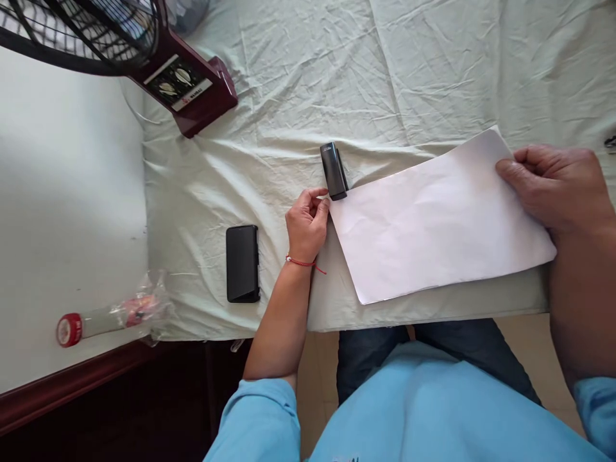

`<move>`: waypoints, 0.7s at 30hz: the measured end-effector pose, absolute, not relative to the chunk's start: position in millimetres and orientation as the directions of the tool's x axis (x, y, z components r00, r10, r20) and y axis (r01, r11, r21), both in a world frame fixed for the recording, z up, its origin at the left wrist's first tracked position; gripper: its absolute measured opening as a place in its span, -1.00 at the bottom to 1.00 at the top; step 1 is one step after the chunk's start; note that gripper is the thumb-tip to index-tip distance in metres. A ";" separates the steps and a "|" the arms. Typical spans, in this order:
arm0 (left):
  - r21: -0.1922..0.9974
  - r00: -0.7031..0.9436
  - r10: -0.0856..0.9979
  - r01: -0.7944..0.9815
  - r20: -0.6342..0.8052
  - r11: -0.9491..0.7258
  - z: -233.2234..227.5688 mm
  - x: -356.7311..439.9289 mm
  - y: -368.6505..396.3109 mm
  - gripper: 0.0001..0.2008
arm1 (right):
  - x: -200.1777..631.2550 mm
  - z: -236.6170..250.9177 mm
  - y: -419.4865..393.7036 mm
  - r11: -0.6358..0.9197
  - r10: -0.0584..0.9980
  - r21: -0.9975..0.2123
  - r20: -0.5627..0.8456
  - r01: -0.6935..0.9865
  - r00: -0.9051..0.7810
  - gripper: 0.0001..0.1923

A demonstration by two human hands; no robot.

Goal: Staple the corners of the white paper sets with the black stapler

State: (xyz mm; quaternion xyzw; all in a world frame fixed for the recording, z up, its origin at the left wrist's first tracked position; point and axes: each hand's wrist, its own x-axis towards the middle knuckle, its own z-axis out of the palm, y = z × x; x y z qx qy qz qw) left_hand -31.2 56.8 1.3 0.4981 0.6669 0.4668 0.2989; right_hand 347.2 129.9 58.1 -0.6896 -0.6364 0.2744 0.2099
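White sheets of paper (433,231) lie slanted over the front of the table, their far right corner slightly raised. My right hand (563,183) grips their right edge, thumb on top and fingers curled beneath. At the far left corner my left hand (308,224) is closed, thumb and index finger pinching the paper's tip. A dark grey stapler (332,168) sits at that same corner, its near end over the paper's edge and close to my left fingertips. How many sheets there are, I cannot tell.
Left of my left forearm lies a black phone (242,263). A dark red fan (202,96) stands at the back left. A red-capped clear bottle (101,321) in plastic is at the lower left. A wrinkled pale green cloth (312,70) covers the table.
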 end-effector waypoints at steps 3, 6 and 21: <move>0.924 -0.330 0.937 0.382 0.113 0.023 -3.0 -31.2 56.8 -0.74 | 350.3 58.8 131.9 -0.159 0.984 -0.670 -0.168 0.725 0.060 -0.60; 0.934 -0.319 0.925 0.344 0.208 -0.092 -7.0 -30.5 56.1 -0.58 | 352.0 59.1 133.4 -0.187 0.977 -0.677 -0.201 0.712 0.066 -0.59; 0.801 -0.172 0.914 0.558 0.366 -0.216 0.8 -22.3 54.2 -0.53 | 349.4 58.9 131.2 -0.219 0.973 -0.726 -0.211 0.652 0.092 -0.62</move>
